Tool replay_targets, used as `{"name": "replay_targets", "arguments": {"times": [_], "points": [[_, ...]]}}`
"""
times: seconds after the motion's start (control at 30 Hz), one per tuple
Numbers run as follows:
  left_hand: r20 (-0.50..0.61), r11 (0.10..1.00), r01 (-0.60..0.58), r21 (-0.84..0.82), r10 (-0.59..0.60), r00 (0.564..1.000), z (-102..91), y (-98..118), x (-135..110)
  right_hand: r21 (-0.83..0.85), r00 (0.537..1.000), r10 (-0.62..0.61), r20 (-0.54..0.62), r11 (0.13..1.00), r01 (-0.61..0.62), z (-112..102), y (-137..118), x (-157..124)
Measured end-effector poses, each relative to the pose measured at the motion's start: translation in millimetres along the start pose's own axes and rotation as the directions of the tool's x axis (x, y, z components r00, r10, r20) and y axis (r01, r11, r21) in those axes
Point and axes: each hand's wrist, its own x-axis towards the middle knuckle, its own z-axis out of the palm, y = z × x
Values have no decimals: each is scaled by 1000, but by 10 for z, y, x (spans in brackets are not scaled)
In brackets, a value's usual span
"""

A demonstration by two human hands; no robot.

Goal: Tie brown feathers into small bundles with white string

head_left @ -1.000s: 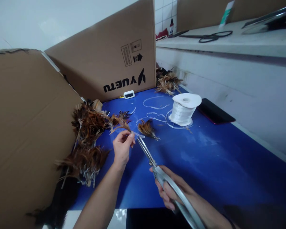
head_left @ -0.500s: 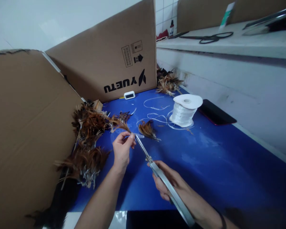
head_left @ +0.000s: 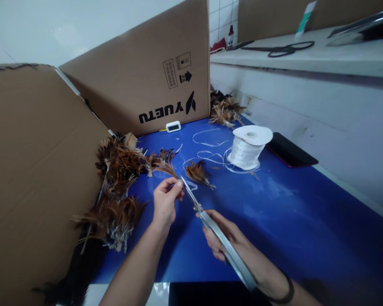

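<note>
Between thumb and fingers, my left hand pinches the base of a small brown feather bunch, whose tips fan out to the upper left. My right hand grips grey-handled scissors, their blades pointing up and left beside the left fingertips. A short strip of clear ribbon lies just past the blades. Another feather bunch rests on the blue table beyond. Farther right stands a spool of white ribbon, with loose loops trailing from it.
Feather piles line the left side against a cardboard box. More feathers sit at the back. A small white digital display is by the box. A phone lies right of the spool. Black scissors rest on a ledge.
Both hands shift slightly. The scissor blades now sit a little up and left, and the short ribbon strip by the left fingers hangs away, bent on the table.
</note>
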Motion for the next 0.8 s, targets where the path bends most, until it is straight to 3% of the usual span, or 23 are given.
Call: {"name": "replay_targets", "arguments": {"times": [0.3, 0.8], "points": [[38, 1000, 27, -10, -26, 999, 23, -7, -24, -3, 1000, 11, 14, 1000, -11, -31, -9, 67], [66, 998, 59, 8, -59, 996, 35, -23, -34, -182, 993, 16, -118, 983, -37, -2, -28, 64]]}}
